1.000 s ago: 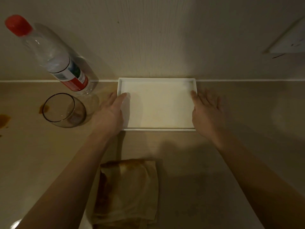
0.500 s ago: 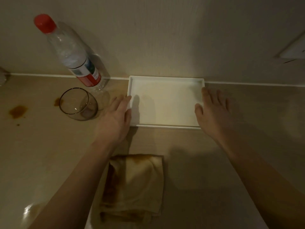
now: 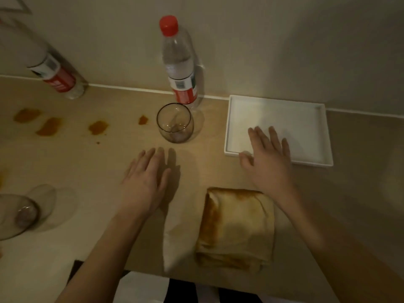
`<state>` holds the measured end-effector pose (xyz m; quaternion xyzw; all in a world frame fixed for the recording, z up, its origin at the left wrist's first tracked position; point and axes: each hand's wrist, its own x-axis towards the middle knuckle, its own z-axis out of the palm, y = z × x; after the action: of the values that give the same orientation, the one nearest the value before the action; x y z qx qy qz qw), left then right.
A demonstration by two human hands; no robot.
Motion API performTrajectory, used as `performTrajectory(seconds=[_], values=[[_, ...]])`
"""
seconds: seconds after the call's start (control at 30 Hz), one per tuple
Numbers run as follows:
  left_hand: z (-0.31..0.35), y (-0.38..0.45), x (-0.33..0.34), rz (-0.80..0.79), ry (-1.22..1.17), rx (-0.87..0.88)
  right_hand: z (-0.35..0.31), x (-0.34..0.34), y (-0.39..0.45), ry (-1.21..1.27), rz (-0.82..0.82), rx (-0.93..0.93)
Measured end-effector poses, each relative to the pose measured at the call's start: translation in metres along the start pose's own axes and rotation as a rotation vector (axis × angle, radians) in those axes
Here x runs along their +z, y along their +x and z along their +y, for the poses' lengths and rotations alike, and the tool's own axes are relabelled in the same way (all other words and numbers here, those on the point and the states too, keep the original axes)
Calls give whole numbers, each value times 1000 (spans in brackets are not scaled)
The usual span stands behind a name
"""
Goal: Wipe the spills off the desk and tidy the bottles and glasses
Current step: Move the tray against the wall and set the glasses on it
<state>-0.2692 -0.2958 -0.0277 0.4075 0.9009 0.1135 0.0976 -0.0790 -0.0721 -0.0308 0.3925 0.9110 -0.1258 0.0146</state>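
While both hands (image 3: 144, 182) (image 3: 267, 162) hover empty and flat, wiping waits: next, grab cloth (image 3: 237, 226) at 6 o'clock, scrub stains (image 3: 98, 127) at 10.

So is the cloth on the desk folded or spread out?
Folded. The cloth lies as a compact rectangle with stacked layer edges along its near side.

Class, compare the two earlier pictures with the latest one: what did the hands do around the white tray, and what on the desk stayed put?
Both hands let go of the white tray. The left hand drew back onto bare desk below the glass; the right hand now hovers open over the tray's near-left corner. Tray, bottle, glass and stained cloth stayed put; the spills remain unwiped.
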Motion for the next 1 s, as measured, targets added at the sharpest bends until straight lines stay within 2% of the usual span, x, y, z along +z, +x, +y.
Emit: performTrajectory(seconds=[0.2, 0.4, 0.6, 0.8, 1.0], values=[[-39, 38, -22, -3, 11, -23, -52, 8, 4, 10, -33, -51], [-50, 77, -31, 39, -9, 40, -82, 12, 26, 54, -12, -81], [-46, 95, -11, -59, -75, 182, -102, 23, 46, 198, 5, -91], [-45, 108, -1, -57, -176, 231, -110, 34, 57, 304, 27, -93], [-34, 110, -1, -25, -233, 256, -108, 33, 62, 290, 84, -120]])
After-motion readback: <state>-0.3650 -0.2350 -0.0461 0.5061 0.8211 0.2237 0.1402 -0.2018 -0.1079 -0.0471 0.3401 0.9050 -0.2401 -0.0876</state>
